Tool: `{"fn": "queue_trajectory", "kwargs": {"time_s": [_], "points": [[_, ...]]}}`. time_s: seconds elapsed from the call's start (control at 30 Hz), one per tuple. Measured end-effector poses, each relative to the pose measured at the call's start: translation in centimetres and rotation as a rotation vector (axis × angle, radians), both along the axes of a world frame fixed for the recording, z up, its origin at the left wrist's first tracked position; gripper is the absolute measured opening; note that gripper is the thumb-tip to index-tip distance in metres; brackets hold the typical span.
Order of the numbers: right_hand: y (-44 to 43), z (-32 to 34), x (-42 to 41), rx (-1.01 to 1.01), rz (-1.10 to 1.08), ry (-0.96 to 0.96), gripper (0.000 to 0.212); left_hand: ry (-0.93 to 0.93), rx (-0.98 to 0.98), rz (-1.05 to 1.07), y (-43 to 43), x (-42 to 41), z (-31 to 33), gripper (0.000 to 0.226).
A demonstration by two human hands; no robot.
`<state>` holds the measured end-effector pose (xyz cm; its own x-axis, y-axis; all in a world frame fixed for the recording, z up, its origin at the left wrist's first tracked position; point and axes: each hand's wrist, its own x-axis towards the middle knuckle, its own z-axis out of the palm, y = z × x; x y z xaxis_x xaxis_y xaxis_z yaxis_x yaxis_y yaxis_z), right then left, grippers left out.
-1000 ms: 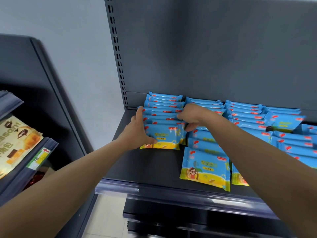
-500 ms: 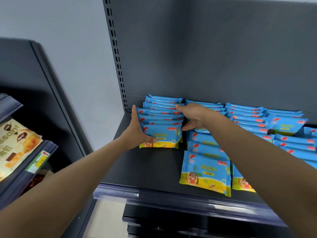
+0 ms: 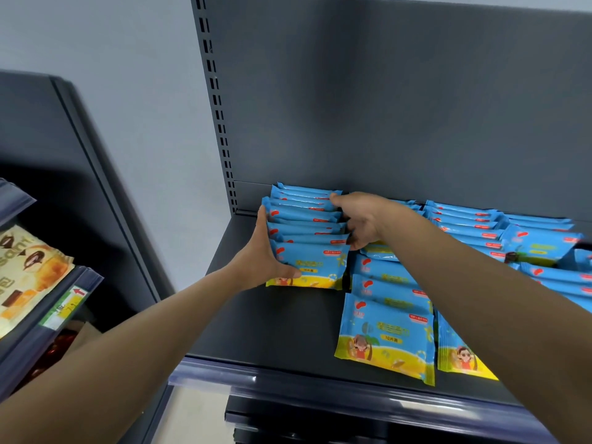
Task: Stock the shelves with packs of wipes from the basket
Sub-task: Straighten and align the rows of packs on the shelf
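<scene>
Head view. The left row of wipes packs (image 3: pixel 307 219) stands on edge at the far left of the dark shelf (image 3: pixel 272 322), reaching back to the back panel (image 3: pixel 384 107). The left grip (image 3: pixel 259 261) lies against the row's left side, fingers straight, with the thumb across the lower face of the near pack (image 3: pixel 315 261). The right grip (image 3: pixel 365 219) clasps the row's right side: its thumb touches the farthest packs and its fingers curl in at the near ones. The row thus sits between the two grips. Just right, a second row (image 3: pixel 384 328) leans toward the shelf's near edge; further rows (image 3: pixel 464 219) fill the right. A croissant packet (image 3: pixel 28 267) lies on the neighbouring shelf at left.
</scene>
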<state>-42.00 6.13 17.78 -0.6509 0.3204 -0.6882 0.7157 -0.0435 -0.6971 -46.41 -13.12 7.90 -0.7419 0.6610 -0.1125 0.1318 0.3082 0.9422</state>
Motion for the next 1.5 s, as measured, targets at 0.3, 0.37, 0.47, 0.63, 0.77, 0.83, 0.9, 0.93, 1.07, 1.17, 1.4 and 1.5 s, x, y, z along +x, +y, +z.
{"fn": "queue_trajectory", "kwargs": {"time_s": [0.3,0.37,0.47,0.63,0.77,0.83,0.9,0.93,1.07,1.17,1.4,1.5], "points": [[1.2,0.1,0.5,-0.059,0.138,0.018,0.038,0.232,-0.043,0.056,0.0,0.6,0.2,0.131],[1.6,0.1,0.9,0.018,0.300,0.022,0.043,0.372,-0.113,0.072,0.0,0.4,0.4,0.127],[1.3,-0.2,1.3,0.167,0.435,0.034,0.046,0.517,-0.177,0.064,0.0,0.2,0.2,0.122],[0.6,-1.2,1.1,0.152,0.319,0.092,0.058,0.453,-0.145,0.018,-0.3,-0.3,0.5,0.126],[0.2,-1.1,0.7,0.108,0.103,0.100,0.071,0.284,-0.044,-0.038,-0.7,-0.8,1.0,0.135],[0.1,-1.2,0.1,0.100,0.038,0.107,0.072,0.301,-0.046,-0.032,-0.6,-0.9,0.9,0.133],[0.1,-1.3,-0.7,0.089,-0.029,0.143,0.076,0.366,-0.086,-0.016,-0.5,-0.8,0.8,0.124],[0.1,-1.4,-1.1,0.080,-0.066,0.166,0.077,0.390,-0.094,-0.005,-0.4,-0.7,0.7,0.117],[-0.1,-1.8,-2.2,0.029,-0.170,0.247,0.078,0.359,-0.065,-0.005,-0.7,-1.1,0.5,0.104],[-0.4,-2.3,-2.7,-0.010,-0.201,0.267,0.078,0.229,-0.031,-0.054,-1.2,-1.9,1.2,0.123],[0.1,-2.6,-3.7,-0.054,-0.236,0.256,0.073,0.168,-0.013,-0.099,-0.8,-2.3,0.7,0.132],[0.5,-2.4,-3.6,-0.096,-0.216,0.265,0.061,0.241,-0.043,-0.078,-0.9,-2.3,0.4,0.125]]}}
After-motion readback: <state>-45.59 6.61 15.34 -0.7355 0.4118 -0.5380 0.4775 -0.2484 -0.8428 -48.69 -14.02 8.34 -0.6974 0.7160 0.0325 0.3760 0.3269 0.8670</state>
